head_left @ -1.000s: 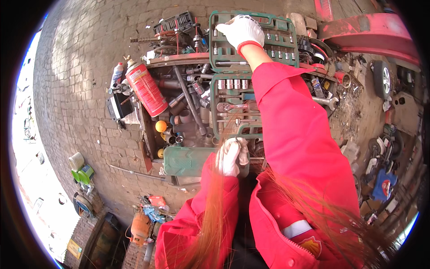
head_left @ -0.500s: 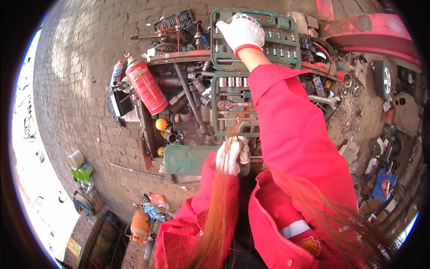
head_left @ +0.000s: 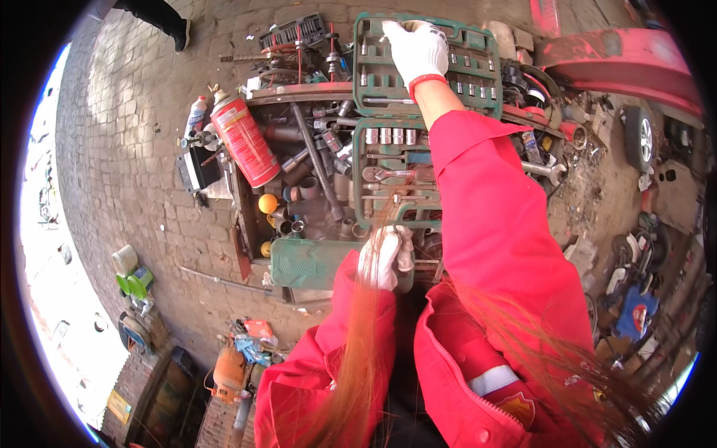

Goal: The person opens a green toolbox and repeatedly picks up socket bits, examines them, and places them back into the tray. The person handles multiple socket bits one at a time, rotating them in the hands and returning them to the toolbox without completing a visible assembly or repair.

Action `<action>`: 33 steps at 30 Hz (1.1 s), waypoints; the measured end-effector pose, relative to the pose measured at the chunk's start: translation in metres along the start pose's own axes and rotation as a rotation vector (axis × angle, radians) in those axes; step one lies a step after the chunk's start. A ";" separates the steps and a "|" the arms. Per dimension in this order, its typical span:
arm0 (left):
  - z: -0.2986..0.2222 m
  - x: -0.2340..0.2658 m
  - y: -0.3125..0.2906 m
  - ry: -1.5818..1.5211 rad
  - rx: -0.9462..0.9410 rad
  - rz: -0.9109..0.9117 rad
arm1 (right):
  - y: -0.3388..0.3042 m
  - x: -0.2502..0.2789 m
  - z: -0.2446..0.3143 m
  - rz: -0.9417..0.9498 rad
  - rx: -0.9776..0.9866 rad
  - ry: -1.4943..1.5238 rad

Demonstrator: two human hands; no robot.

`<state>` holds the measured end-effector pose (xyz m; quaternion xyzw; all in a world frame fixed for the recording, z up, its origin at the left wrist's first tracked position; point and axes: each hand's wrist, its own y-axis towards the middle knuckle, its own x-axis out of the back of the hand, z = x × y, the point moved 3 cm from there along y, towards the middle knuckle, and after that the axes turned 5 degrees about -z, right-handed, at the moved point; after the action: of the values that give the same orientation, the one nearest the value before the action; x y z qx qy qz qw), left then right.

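A green socket set case (head_left: 360, 160) lies spread open in front of me, its two halves holding rows of chrome sockets and a ratchet wrench (head_left: 385, 174). Over the far half is my right hand (head_left: 420, 56), in a white glove, its fingers curled down at the slots; whatever is beneath them is hidden. My left hand (head_left: 379, 257), also gloved in white, is closed close to my body by the near edge of the case. Loose hair partly covers it, and what it holds cannot be made out. Beside it lies another green case (head_left: 310, 263), shut.
Left of the socket set, a metal tray (head_left: 240, 190) holds a long bar (head_left: 317, 160) and loose large sockets. A red spray can (head_left: 244, 140) leans on its edge. An open-end wrench (head_left: 549, 172) and a wheel (head_left: 638, 134) are at right. Someone's leg (head_left: 160, 16) shows at far left.
My right hand has shifted slightly to the right over the far half, its fingers now more curled. A person's leg has come into view at the far left. My left hand stays nearly put.
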<state>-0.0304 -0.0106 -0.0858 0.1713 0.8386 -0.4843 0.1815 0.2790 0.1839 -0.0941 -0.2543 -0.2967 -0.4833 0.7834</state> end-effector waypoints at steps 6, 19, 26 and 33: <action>-0.004 0.000 -0.001 0.005 0.007 0.053 | -0.021 0.045 0.007 0.199 -0.252 0.715; -0.104 -0.071 -0.027 -0.321 -0.022 0.010 | -0.191 0.137 0.014 0.716 -0.387 0.882; -0.107 -0.082 -0.033 -0.156 -0.122 0.078 | -0.210 0.142 0.008 0.823 -0.235 0.882; -0.110 -0.077 -0.043 -0.035 -0.171 -0.111 | -0.212 0.152 0.008 0.562 -0.077 0.776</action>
<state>0.0021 0.0571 0.0339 0.1002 0.8818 -0.4230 0.1830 0.1386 0.0119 0.0435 -0.1543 0.1156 -0.3228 0.9266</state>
